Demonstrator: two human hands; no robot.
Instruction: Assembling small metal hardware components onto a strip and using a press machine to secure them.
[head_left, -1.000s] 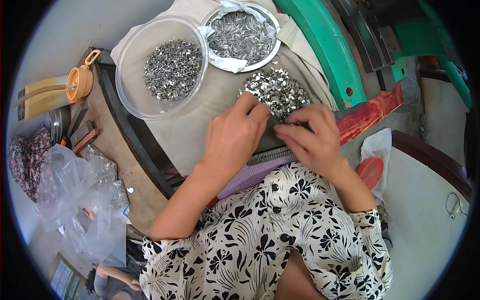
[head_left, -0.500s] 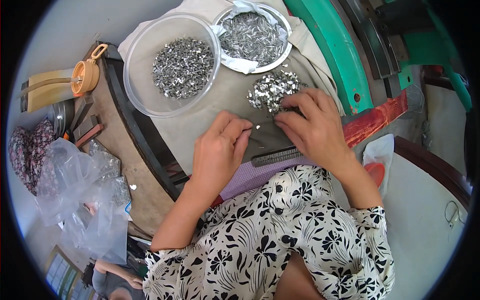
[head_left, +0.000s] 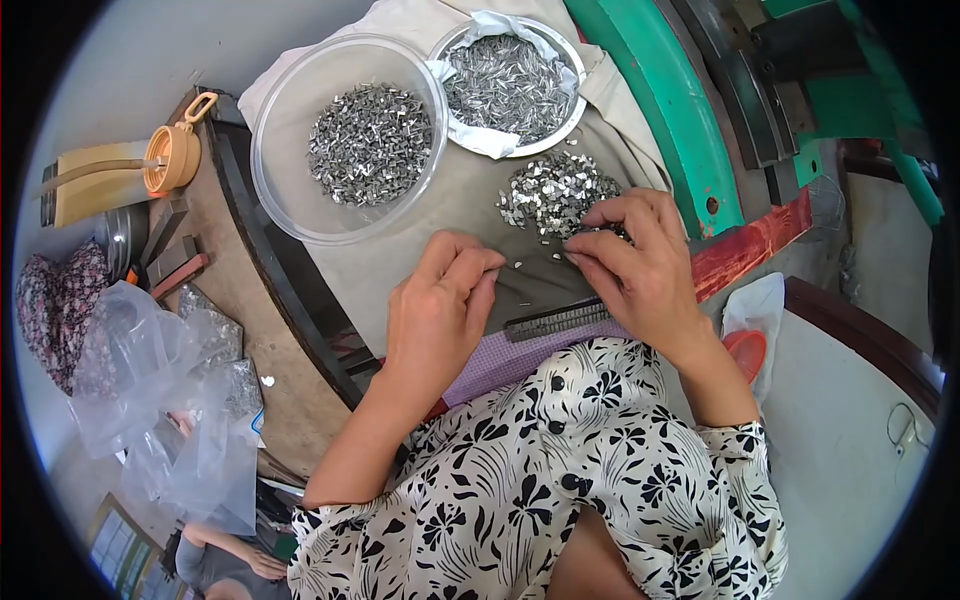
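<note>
My left hand [head_left: 440, 300] is over the cloth with thumb and forefinger pinched together; anything between them is too small to name. At the near right edge of a pile of small shiny metal flakes [head_left: 555, 192], my right hand [head_left: 645, 275] bends its fingers, thumb and forefinger pressed together. What that pinch holds, if anything, cannot be made out. A few loose flakes [head_left: 557, 256] lie between the two hands. Nearest to me is a dark ridged metal strip [head_left: 555, 319], flat at the cloth's front edge.
Beyond my hands stand a clear plastic tub [head_left: 270, 205] of short metal pieces and a metal bowl [head_left: 565, 130] lined with white, holding slender metal pieces. A green machine frame [head_left: 665, 125] borders the right. Plastic bags [head_left: 190, 400] and an orange-lidded container [head_left: 172, 158] sit left.
My right hand has shifted slightly nearer and right, its fingertips now at the pile's near edge. Another loose flake shows between the hands. My left hand keeps its pinch almost in place.
</note>
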